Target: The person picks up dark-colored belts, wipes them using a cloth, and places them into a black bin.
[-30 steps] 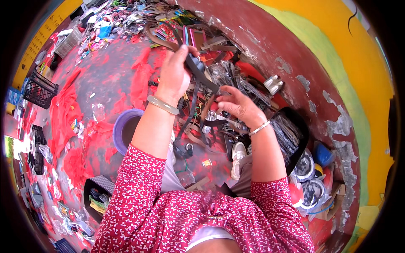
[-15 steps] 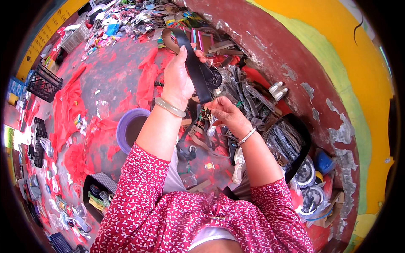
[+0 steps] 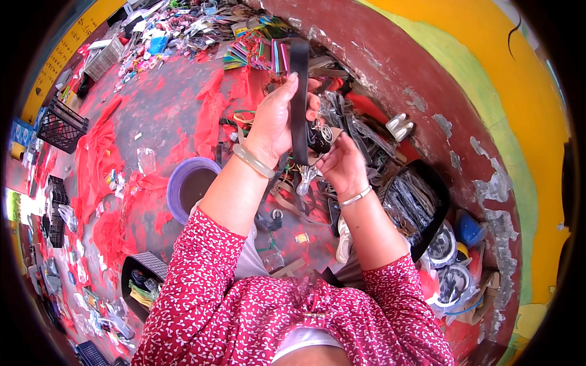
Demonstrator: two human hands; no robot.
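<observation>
I'm turning the black belt (image 3: 299, 97) more upright than a moment ago, gripping it in my left hand (image 3: 276, 119) above the floor (image 3: 160, 97), so its length is showing straighter, while my right hand (image 3: 346, 168) is curling near its lower end, hold unclear.

Bright, diffuse light; shadows soft. Well left of the purple bucket (image 3: 172, 190), a patch (image 3: 29, 206) blown out white. Bucket's inside dimmer. Right of it, glints on plastic-wrapped bundles (image 3: 408, 200); beyond these, painted wall (image 3: 448, 82) bows strongly. Black fisheye surround either side, far out from bucket.
</observation>
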